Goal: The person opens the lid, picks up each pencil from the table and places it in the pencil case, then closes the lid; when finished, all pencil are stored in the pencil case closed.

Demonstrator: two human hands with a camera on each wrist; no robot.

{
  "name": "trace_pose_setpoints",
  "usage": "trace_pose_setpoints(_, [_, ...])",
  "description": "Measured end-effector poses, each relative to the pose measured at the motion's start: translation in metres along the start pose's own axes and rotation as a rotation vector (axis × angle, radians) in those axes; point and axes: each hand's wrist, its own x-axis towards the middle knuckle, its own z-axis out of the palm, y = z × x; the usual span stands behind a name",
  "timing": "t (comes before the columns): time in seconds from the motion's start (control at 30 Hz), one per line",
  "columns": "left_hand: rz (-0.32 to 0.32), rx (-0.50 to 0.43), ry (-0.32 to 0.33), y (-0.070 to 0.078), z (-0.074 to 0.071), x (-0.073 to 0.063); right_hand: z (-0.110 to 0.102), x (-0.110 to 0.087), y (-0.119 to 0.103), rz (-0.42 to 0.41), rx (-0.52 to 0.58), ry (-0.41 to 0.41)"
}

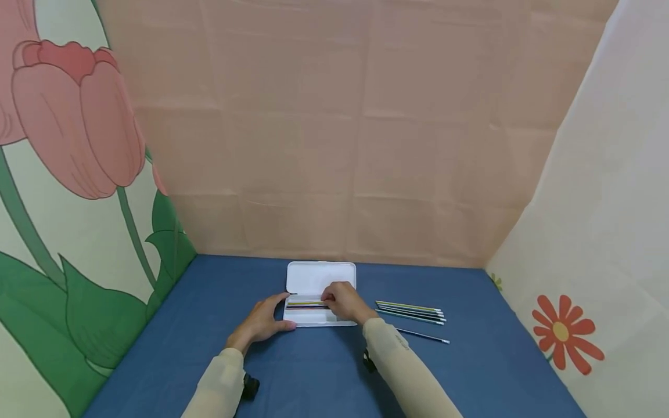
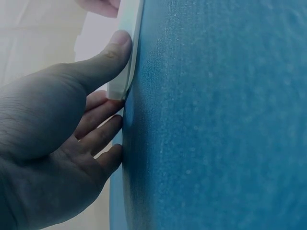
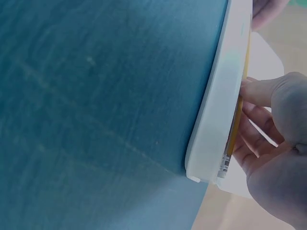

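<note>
A white pencil case [image 1: 313, 318] lies with its lid [image 1: 319, 277] folded back on the blue cloth. Several pencils [image 1: 300, 305] lie lengthwise inside it. My left hand [image 1: 263, 318] holds the case's left end, thumb at the front and fingers around the corner, as the left wrist view shows. Over the right part of the case, my right hand [image 1: 342, 301] has its thumb and fingers on a yellow pencil [image 3: 234, 128] by the near wall in the right wrist view. The thumb's contact partly hides that pencil; its metal-banded end points towards the case's right end.
To the right of the case lies a bundle of several pencils [image 1: 410, 312], ends pointing right. One dark pencil [image 1: 423, 335] lies apart, nearer to me, partly behind the right forearm. A tan backdrop [image 1: 334, 145] rises behind the blue table [image 1: 313, 377], with printed sheets on both sides.
</note>
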Motion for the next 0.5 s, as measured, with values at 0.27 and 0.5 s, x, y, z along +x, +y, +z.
trace_pose_setpoints(0.27, [0.034, 0.018, 0.003, -0.0012, -0.0026, 0.0044, -0.0001, 0.0036, -0.0037, 0.041, 0.007, -0.007])
trace_pose_setpoints(0.5, [0.032, 0.008, -0.003, -0.0023, -0.0021, 0.0038, 0.0044, 0.0006, -0.0058, 0.053, -0.013, -0.003])
